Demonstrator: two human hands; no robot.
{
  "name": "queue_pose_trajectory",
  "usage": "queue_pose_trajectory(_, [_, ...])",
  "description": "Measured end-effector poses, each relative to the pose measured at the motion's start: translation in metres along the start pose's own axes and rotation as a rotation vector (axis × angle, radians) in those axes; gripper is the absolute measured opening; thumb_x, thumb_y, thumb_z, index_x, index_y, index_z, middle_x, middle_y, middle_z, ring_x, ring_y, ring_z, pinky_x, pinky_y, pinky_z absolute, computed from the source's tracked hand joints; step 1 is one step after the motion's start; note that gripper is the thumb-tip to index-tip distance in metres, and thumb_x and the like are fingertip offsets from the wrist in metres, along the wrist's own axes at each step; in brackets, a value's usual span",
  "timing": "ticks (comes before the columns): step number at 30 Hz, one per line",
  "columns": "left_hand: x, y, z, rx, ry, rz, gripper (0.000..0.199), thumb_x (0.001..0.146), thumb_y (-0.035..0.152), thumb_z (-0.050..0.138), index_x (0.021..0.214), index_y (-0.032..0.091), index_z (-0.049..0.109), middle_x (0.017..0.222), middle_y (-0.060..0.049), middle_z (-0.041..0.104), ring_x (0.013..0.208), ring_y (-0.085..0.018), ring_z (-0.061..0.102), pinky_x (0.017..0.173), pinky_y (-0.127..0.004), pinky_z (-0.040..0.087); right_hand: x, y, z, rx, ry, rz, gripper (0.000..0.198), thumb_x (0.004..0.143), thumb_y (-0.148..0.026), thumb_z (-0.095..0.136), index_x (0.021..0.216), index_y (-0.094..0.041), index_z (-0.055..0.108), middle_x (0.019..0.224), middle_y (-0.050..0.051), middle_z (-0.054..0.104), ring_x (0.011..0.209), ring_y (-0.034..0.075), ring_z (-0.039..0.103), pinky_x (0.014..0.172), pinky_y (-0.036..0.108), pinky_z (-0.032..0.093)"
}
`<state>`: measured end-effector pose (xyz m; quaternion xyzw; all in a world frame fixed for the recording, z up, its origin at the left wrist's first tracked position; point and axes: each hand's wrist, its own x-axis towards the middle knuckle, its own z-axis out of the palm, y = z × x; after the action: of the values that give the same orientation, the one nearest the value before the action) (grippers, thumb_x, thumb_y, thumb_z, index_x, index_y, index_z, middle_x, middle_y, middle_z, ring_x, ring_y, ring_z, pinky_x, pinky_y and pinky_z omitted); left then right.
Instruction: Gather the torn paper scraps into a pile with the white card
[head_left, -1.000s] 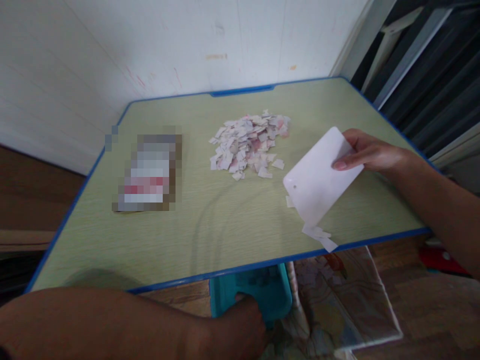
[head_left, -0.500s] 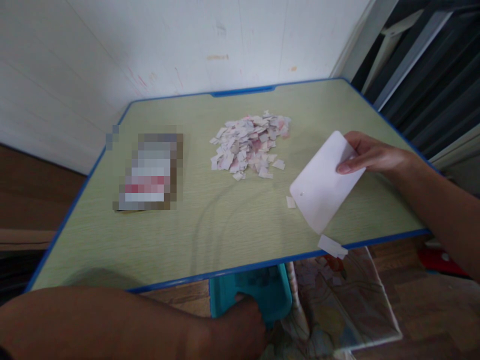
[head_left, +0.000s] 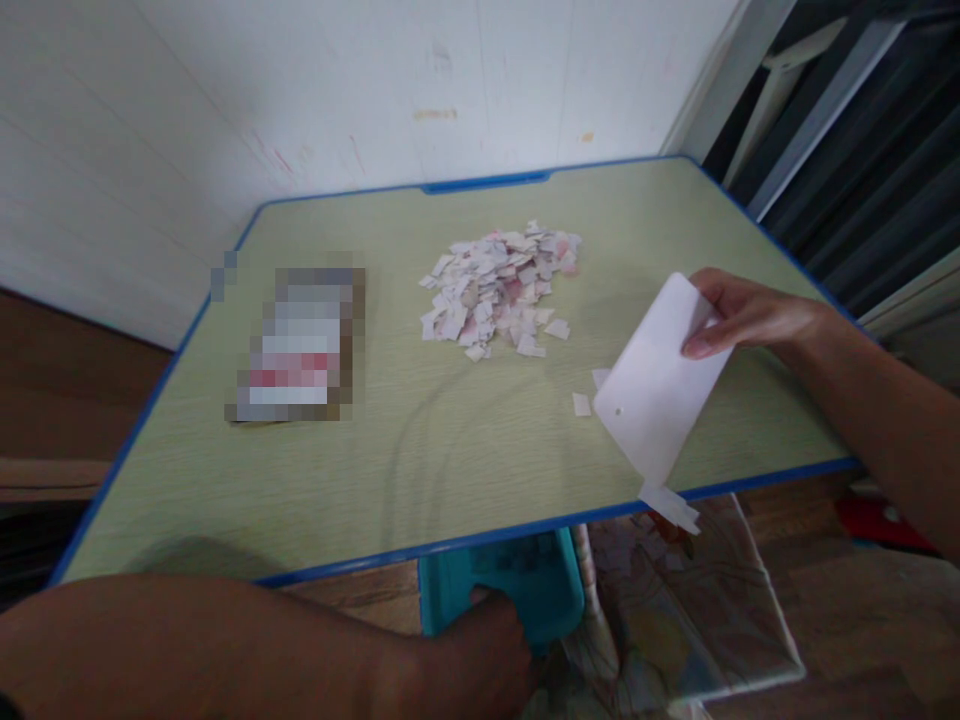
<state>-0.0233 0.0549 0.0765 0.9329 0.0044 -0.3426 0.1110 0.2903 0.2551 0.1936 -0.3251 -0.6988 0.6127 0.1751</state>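
Observation:
My right hand (head_left: 739, 315) grips a white plastic card (head_left: 660, 375) with rounded corners and a small hole, thumb on top. The card is tilted, its lower corner at the table's front edge, touching a few paper strips (head_left: 671, 508) that jut over that edge. A small paper scrap (head_left: 582, 405) lies left of the card. Below the table edge, my left hand (head_left: 487, 650) is closed at the near side of a patterned, partly see-through bag (head_left: 697, 600); its fingertips are hidden. Paper scraps show inside the bag.
A heap of torn paper scraps (head_left: 499, 290) lies mid-table. A blurred-out flat object (head_left: 300, 345) rests on the left of the blue-edged table (head_left: 337, 490). Beneath are a teal bin (head_left: 551, 590) and a red item (head_left: 877, 525) on the wooden floor. A white wall (head_left: 450, 80) stands behind.
My right hand has moved the card slightly right and toward the front edge, pushing the strips further over it. Another scrap now shows behind the card. My left hand stays put.

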Motion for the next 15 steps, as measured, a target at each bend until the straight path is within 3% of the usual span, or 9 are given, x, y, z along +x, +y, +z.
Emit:
queue_pose_trajectory(6, [-0.003,-0.003,-0.013,-0.013,-0.042,0.02,0.043,0.071,0.021,0.039,0.114,0.023,0.042,0.063,-0.008,0.062,0.049,-0.026,0.052,0.038,-0.038,0.033,0.002,0.0,0.003,0.033,-0.043,-0.076,0.024,0.055,-0.017,0.064,0.077,-0.028,0.065,0.064,-0.008,0.064,0.047,0.01,0.056,0.037,0.018,0.039])
queue_pose_trajectory(15, [0.0,-0.001,-0.003,-0.023,-0.018,0.011,0.041,0.071,0.023,0.04,0.112,0.023,0.044,0.069,-0.009,0.062,0.058,-0.028,0.055,0.04,-0.04,0.036,0.011,0.006,0.004,0.124,0.277,-0.215,0.041,0.064,-0.01,0.052,0.098,-0.032,0.057,0.074,-0.008,0.064,0.058,0.012,0.056,0.043,0.023,0.042])
